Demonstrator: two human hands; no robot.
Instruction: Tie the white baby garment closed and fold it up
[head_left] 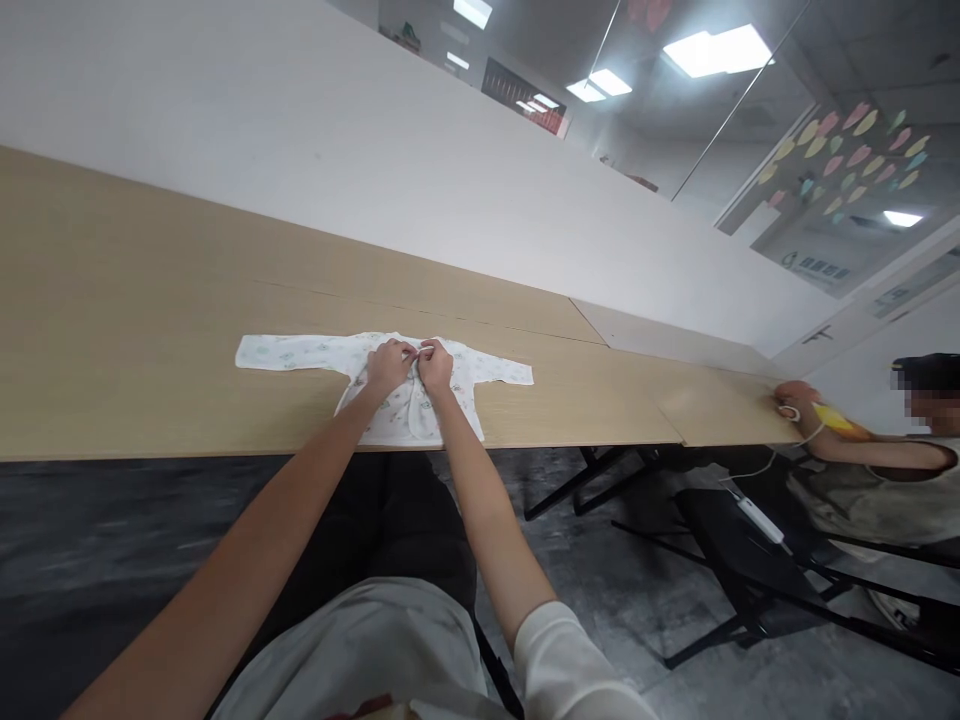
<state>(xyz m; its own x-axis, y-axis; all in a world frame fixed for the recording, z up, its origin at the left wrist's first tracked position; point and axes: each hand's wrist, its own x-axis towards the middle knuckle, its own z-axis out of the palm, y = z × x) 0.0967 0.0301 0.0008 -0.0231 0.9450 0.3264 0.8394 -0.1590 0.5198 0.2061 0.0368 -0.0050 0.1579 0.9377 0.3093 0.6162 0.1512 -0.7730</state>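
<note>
A small white baby shirt [394,415] with a faint coloured print lies spread on the wooden table, its long sleeves stretched out to both sides. Its lower hem reaches the table's near edge. My left hand [390,366] rests on the upper chest of the shirt, fingers closed on the cloth near the neckline. Right beside it, my right hand [435,367] pinches the front of the shirt at the same spot. The fingertips of both hands nearly meet. Whatever small fastening may be between them is too small to make out.
The long wooden table [150,300] runs along a white wall [300,130] with glass above it. At the far right another person [885,455] sits with an arm on the table. A black folding chair [742,550] holding a white power strip [760,520] stands below.
</note>
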